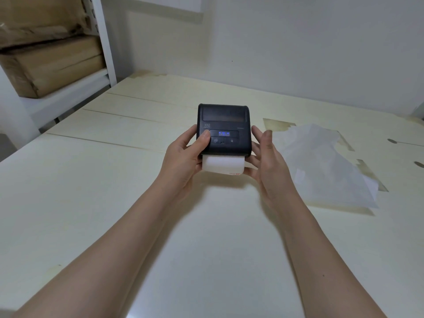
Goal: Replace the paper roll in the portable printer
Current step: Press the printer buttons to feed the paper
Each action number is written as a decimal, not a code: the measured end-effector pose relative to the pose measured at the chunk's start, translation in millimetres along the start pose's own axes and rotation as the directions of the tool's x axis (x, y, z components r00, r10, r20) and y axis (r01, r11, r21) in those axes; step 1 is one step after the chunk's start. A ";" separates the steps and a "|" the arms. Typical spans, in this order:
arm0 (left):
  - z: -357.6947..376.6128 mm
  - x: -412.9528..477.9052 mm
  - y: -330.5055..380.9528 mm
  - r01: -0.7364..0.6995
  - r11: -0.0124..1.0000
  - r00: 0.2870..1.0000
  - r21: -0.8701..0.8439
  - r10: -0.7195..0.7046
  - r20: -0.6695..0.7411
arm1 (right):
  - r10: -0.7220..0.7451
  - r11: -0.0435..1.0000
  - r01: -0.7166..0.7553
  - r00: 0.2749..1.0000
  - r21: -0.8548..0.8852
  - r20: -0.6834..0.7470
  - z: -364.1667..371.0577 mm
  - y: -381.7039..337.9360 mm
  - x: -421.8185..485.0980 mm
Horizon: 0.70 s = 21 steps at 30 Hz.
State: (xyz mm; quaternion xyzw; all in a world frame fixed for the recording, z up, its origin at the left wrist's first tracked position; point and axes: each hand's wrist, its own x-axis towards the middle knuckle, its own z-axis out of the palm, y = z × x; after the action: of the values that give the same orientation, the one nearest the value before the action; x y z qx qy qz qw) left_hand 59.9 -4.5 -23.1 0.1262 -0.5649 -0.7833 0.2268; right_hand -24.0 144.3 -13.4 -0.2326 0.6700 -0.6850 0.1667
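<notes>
A black portable printer point(223, 125) is held above the white table point(114, 191), its lid shut and blue lights lit on the front panel. A strip of white paper point(222, 165) with a red mark at one corner sticks out of its near edge. My left hand point(183, 157) grips the printer's left side, thumb resting on the panel. My right hand point(266, 154) is against the right side, fingers spread, its lower fingers under the paper's corner.
Crumpled translucent wrapping paper point(321, 164) lies on the table to the right. Cardboard boxes point(50, 65) sit on a white shelf unit point(103, 42) at the far left. A white wall runs behind the table.
</notes>
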 end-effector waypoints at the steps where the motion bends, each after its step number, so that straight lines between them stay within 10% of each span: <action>1: -0.5 0.1 0.3 -0.003 1.000 1.000 0.004 0.003 -0.005 | 0.021 1.000 -0.020 1.000 0.010 -0.014 -0.2 0.6 0.8; 21: -10.5 5.4 -2.7 0.041 0.993 0.977 0.112 -0.017 -0.211 | 0.172 0.957 -0.184 0.982 -0.224 -0.073 3.6 1.9 -6.3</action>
State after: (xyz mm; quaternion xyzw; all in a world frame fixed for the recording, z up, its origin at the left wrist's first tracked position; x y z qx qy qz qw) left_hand 59.4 -15.2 -28.8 0.2295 -0.5804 -0.7346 0.2660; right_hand -16.9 144.5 -15.9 -0.1708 0.7670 -0.5911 0.1822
